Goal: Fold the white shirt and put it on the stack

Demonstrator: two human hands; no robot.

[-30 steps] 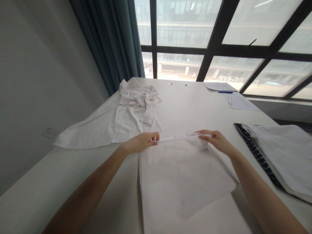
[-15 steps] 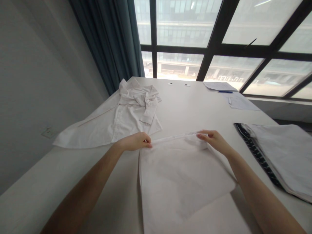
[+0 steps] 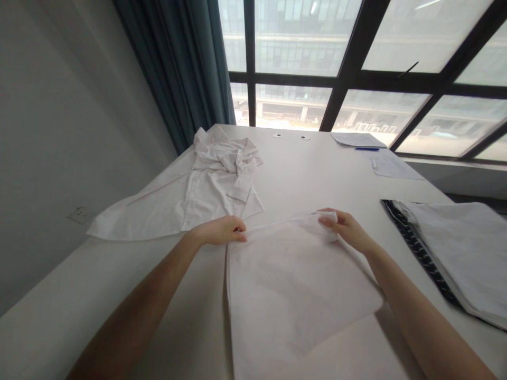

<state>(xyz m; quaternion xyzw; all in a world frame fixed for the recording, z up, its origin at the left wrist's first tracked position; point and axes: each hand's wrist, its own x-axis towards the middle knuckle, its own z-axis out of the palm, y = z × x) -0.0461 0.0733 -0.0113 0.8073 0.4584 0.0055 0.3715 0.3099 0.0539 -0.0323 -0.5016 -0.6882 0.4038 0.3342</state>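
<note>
White table under a big dark-framed window: I see two bare hands pinching the far edge of a flat white cloth garment (image 3: 293, 285).

My left hand (image 3: 219, 231) is closed on the garment's far left corner, my right hand (image 3: 344, 228) grips the far right corner; the cloth lies at the table's (image 3: 119, 295) near edge. I judge a fold is being squared; next comes an even pull. A crumpled white shirt (image 3: 206, 190) lies towards the left edge.
</note>
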